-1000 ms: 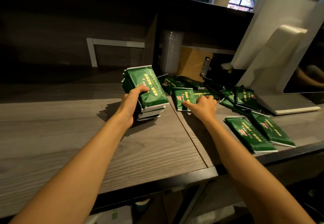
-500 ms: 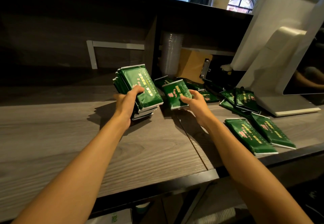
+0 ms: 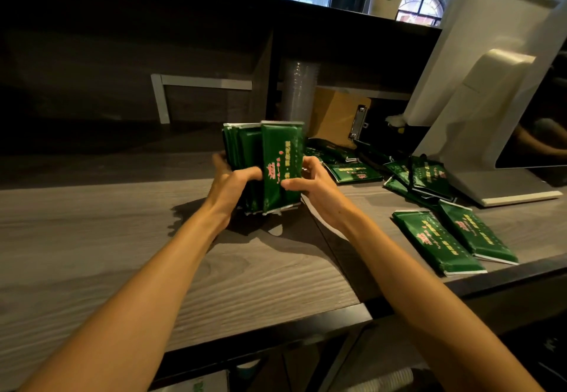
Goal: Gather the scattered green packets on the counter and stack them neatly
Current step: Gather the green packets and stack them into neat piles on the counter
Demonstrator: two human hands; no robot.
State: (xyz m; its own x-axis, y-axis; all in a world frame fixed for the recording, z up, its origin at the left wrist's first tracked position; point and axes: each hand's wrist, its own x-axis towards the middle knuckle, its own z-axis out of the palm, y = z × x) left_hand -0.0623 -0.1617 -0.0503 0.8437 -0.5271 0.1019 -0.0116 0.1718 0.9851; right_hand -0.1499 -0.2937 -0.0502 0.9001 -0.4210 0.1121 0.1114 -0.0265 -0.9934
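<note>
Grey wooden surface (image 3: 122, 238) — left hand (image 3: 228, 184) and right hand (image 3: 313, 184) clamp the green foil-packet stack (image 3: 280, 158), one just added; loose packets (image 3: 438, 241) remain to its right.

The gathered stack of green packets (image 3: 280, 161) is held upright on end, while loose packets (image 3: 352, 172) lie scattered flat on the counter (image 3: 122, 238) to its right.

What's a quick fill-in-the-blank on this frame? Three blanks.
1. The left hand and right hand grip one stack of ____ packets.
2. ____ loose packets lie side by side by the front edge of the counter.
3. They lie to the stack's ____.
Missing: green; two; right.
</note>
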